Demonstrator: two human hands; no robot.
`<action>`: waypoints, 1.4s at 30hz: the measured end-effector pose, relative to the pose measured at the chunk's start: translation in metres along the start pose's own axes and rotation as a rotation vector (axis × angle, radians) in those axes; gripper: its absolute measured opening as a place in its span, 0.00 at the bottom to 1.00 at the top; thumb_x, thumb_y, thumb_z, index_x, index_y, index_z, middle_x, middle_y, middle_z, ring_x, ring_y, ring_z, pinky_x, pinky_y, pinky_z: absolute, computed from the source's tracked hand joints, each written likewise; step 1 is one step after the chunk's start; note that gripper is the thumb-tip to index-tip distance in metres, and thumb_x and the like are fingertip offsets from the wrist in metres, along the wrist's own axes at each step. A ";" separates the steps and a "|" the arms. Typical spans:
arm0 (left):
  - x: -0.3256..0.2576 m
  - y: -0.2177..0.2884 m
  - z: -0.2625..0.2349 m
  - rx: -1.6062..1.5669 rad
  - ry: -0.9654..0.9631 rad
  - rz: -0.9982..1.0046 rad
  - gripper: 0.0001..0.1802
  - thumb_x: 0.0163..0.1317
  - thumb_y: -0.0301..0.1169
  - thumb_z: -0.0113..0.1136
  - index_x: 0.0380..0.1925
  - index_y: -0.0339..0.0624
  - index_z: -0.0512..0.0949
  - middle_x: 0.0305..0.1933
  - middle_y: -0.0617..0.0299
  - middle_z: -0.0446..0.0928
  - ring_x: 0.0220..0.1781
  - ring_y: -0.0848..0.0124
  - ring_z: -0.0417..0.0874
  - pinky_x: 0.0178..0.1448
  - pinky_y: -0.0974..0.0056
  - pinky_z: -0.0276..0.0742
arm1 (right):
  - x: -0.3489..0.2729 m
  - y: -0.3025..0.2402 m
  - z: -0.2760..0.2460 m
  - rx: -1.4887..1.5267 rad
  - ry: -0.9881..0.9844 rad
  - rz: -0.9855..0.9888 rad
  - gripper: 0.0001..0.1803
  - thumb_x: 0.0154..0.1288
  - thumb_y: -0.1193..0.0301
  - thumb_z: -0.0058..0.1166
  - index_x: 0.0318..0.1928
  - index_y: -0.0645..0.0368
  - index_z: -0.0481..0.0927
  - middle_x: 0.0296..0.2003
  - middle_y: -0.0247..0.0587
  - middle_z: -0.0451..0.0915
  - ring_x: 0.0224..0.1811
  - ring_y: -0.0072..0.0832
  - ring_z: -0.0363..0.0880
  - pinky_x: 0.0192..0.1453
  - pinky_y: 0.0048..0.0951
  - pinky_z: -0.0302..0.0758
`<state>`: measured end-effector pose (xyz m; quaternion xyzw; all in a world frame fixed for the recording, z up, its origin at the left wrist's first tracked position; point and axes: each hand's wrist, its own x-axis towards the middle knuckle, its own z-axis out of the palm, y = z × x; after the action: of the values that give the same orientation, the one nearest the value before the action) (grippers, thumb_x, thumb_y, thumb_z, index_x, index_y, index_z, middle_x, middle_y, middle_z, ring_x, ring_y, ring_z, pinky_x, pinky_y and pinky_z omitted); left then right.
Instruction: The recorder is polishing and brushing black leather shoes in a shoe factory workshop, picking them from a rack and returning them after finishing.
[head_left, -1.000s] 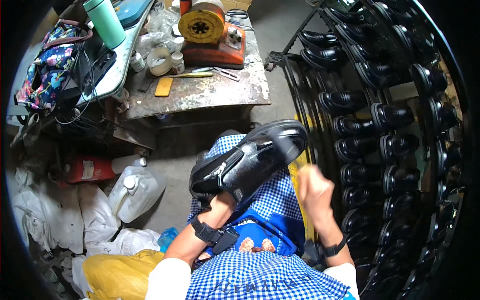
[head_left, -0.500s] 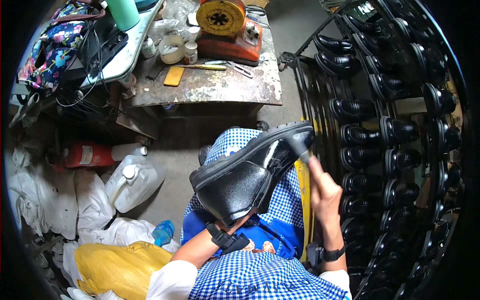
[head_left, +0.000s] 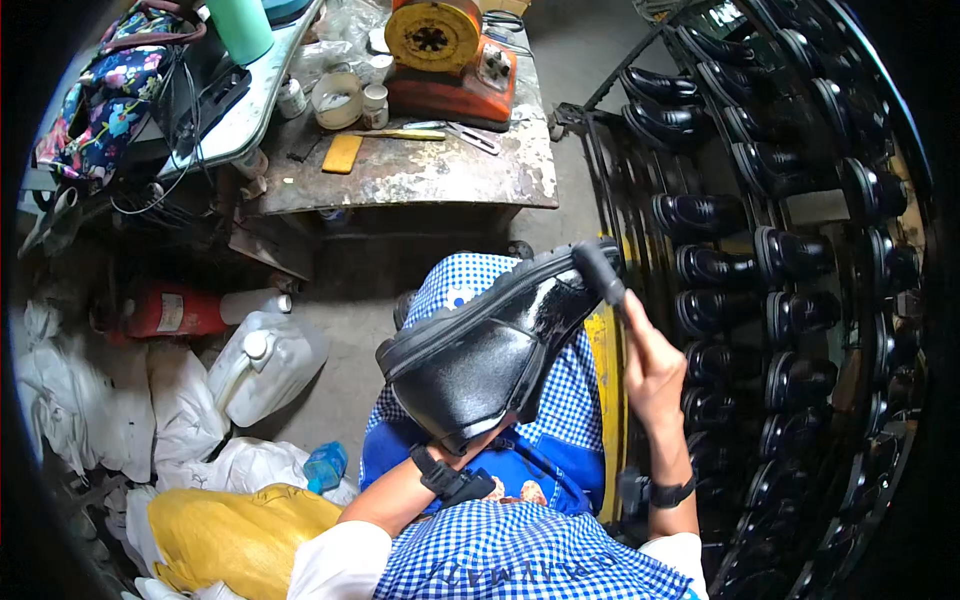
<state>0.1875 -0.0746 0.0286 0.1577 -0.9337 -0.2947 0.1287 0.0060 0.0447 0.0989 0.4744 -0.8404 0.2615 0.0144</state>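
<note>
A shiny black shoe [head_left: 490, 350] is held up over my lap, its toe toward me and its sole edge facing up and right. My left hand is mostly hidden inside or under the shoe; only the wrist with a black strap [head_left: 450, 478] shows. My right hand [head_left: 648, 365] grips a dark-handled tool [head_left: 598, 272] whose head rests against the shoe's heel end. I wear a blue-and-white checked garment [head_left: 560, 400].
A rack of black shoes [head_left: 760, 260] curves along the right. Ahead stands a worn workbench [head_left: 420, 175] with an orange machine [head_left: 445, 55], jars and hand tools. White plastic jugs [head_left: 265, 365], white sacks and a yellow bag [head_left: 235, 530] lie on the floor at left.
The shoe has turned in my left hand from sole-side toward its glossy upper. My right hand has brought the tool up to the heel end.
</note>
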 end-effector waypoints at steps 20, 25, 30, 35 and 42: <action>0.002 0.000 -0.002 0.020 0.000 -0.001 0.21 0.66 0.29 0.48 0.59 0.36 0.68 0.60 0.50 0.70 0.61 0.59 0.71 0.65 0.62 0.67 | 0.012 0.005 -0.026 -0.119 -0.247 -0.312 0.34 0.48 0.82 0.56 0.58 0.41 0.76 0.15 0.39 0.67 0.15 0.33 0.71 0.20 0.32 0.71; 0.000 0.000 -0.003 0.016 0.006 -0.004 0.21 0.66 0.29 0.49 0.59 0.36 0.68 0.60 0.50 0.70 0.61 0.59 0.71 0.64 0.62 0.67 | 0.025 0.007 -0.034 -0.187 -0.231 -0.308 0.32 0.50 0.80 0.57 0.56 0.37 0.77 0.16 0.38 0.67 0.15 0.31 0.69 0.20 0.31 0.70; 0.000 0.000 -0.003 0.012 0.002 -0.010 0.21 0.66 0.29 0.49 0.59 0.36 0.68 0.60 0.50 0.70 0.61 0.59 0.71 0.64 0.62 0.67 | 0.045 0.022 -0.046 -0.118 -0.263 -0.183 0.30 0.47 0.85 0.56 0.52 0.45 0.80 0.19 0.38 0.69 0.20 0.31 0.71 0.26 0.30 0.70; 0.001 -0.001 -0.004 0.018 0.007 -0.005 0.21 0.66 0.29 0.49 0.58 0.36 0.68 0.60 0.50 0.70 0.61 0.59 0.71 0.64 0.62 0.67 | 0.061 0.025 -0.049 -0.175 -0.464 -0.435 0.26 0.52 0.77 0.60 0.52 0.35 0.80 0.18 0.36 0.67 0.21 0.31 0.70 0.25 0.30 0.69; 0.000 -0.002 -0.004 0.026 0.007 -0.005 0.21 0.65 0.29 0.50 0.58 0.36 0.69 0.60 0.50 0.70 0.61 0.59 0.71 0.64 0.62 0.67 | 0.073 0.022 -0.051 -0.196 -0.364 -0.454 0.24 0.50 0.81 0.60 0.48 0.43 0.83 0.18 0.38 0.67 0.19 0.32 0.69 0.23 0.30 0.68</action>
<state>0.1892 -0.0783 0.0310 0.1626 -0.9366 -0.2823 0.1290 -0.0630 0.0195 0.1533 0.6855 -0.7229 0.0799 -0.0326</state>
